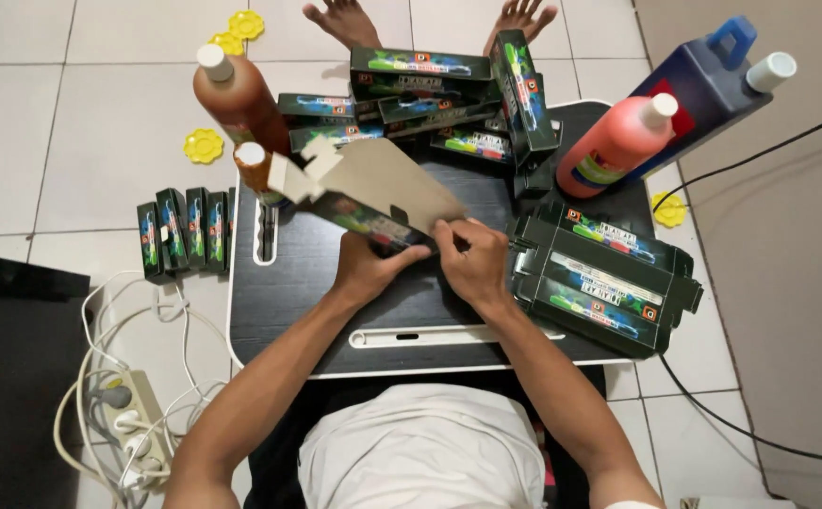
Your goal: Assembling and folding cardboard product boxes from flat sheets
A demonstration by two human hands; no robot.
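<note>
Hands folding flat carton [373,193] on black lap table [288,283]
Left hand [366,270] and right hand [472,259] both pinch its near edge; long axis runs ten to four o'clock

One head-worn camera looks steeply down from just above the seated person, facing forward over the black worktop [288,311]. It sits close: forearms fill the lower frame, the tiled floor [72,141] and feet [345,19] the top edge.

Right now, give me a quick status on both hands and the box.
Left hand and right hand both gripping the half-folded carton over the black lap table. Carton flaps open. Finished boxes and brown bottle crowd behind.
</note>
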